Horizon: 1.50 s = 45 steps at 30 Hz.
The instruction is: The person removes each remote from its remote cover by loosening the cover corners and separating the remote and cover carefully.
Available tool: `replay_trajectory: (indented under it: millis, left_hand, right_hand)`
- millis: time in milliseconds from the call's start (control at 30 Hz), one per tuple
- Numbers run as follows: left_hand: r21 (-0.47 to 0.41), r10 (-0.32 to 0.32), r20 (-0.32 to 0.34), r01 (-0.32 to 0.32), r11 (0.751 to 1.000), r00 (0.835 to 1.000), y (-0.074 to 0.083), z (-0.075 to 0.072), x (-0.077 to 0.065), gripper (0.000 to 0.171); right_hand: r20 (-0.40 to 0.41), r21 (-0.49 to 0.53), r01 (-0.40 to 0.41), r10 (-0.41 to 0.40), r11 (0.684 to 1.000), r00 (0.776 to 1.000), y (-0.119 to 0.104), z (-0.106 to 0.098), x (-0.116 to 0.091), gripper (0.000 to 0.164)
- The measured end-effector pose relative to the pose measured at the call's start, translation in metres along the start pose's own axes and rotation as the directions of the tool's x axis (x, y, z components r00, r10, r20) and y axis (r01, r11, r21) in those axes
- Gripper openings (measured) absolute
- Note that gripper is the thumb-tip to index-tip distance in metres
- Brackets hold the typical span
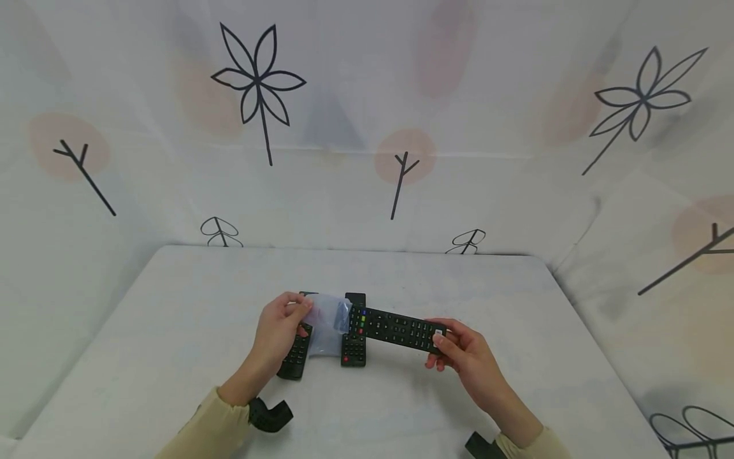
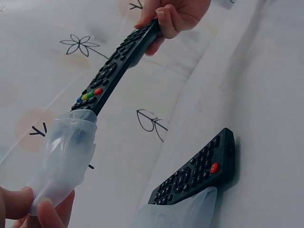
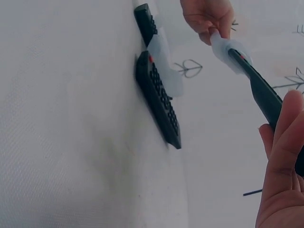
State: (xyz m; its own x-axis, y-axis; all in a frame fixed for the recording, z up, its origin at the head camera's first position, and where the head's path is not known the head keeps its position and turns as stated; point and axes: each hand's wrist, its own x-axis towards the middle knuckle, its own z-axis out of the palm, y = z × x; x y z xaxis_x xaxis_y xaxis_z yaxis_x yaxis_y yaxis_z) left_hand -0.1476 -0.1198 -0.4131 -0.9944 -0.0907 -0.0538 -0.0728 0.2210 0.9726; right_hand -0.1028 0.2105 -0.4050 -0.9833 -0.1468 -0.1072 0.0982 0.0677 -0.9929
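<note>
My right hand (image 1: 467, 360) grips a black remote control (image 1: 401, 329) by one end, thumb on its button face. The other end, near the coloured buttons, sits inside the mouth of a translucent plastic sleeve (image 2: 66, 152). My left hand (image 1: 276, 324) pinches the far end of that sleeve between thumb and fingers. Sleeve and remote are held up above the table. Below them lies a second remote (image 1: 353, 354) with a red button, and a third remote (image 1: 295, 357) lies slanted under my left hand. More translucent plastic (image 2: 178, 213) lies between these two.
A white table (image 1: 172, 357) spreads under everything, its back edge against a pale patterned cloth (image 1: 344, 191). Dark wrist mounts (image 1: 269, 415) sit on both wrists, close over the tabletop.
</note>
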Motion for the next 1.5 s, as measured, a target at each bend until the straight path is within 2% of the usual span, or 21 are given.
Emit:
replay_trajectory:
  millis: [800, 1500]
  left_hand:
    - [-0.015, -0.014, 0.037, 0.014, 1.0, 0.999, -0.0003, -0.0027, 0.0, 0.015]
    - [-0.004, -0.022, 0.039, 0.022, 1.0, 0.999, -0.0004, -0.0048, -0.0018, 0.016]
  right_hand:
    - [-0.033, -0.021, -0.011, 0.011, 1.0, 0.999, 0.0031, -0.0023, -0.0018, 0.038]
    - [-0.014, -0.002, -0.015, 0.015, 1.0, 1.0, 0.0043, -0.006, -0.0023, 0.04]
